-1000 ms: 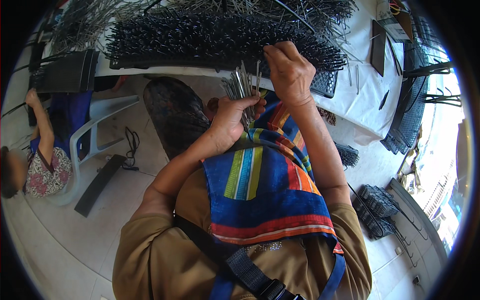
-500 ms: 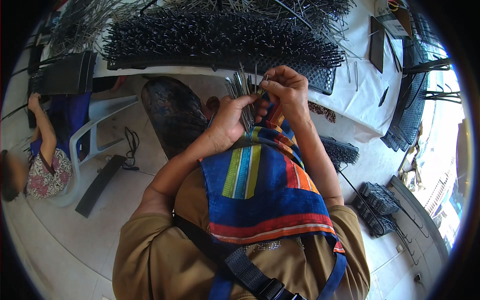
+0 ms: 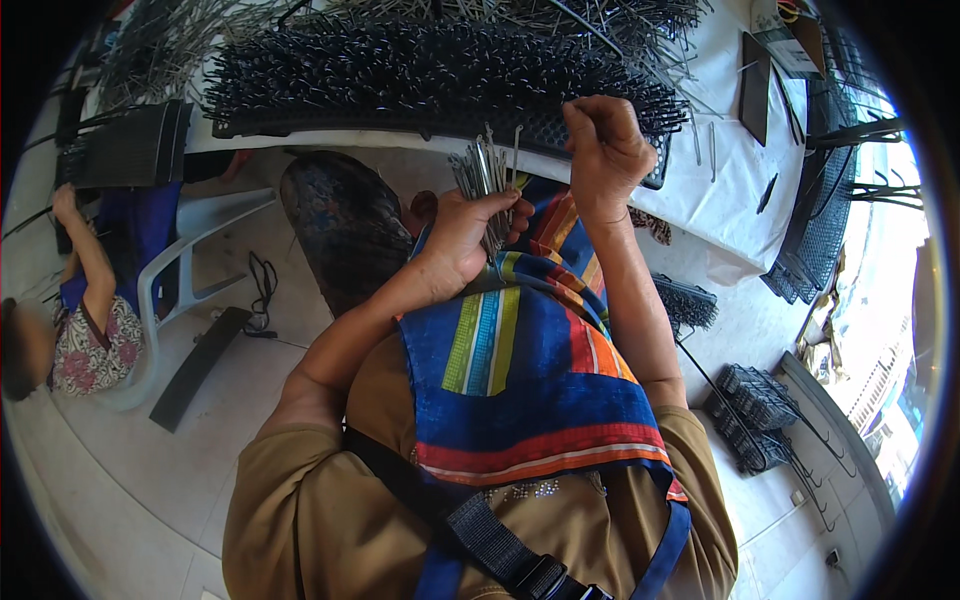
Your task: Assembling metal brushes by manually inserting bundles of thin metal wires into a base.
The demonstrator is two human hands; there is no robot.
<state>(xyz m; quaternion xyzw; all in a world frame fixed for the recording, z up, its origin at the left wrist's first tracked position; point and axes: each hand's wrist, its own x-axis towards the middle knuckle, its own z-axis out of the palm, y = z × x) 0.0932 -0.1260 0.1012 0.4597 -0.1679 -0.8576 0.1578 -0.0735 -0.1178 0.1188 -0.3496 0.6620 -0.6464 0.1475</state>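
- Left hand (image 3: 458,235) grips thin metal sticks (image 3: 482,172) in front of the bench's (image 3: 735,205) near edge.
- Right hand (image 3: 612,160) curls; I can't tell whether it's pinching one.
- Black tray (image 3: 340,132), along that edge: sticks seem to go in singly; next needs a neat pinch.

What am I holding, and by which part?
Your left hand grips a bundle of thin metal rods below their upper ends; whether the right hand holds anything cannot be told.
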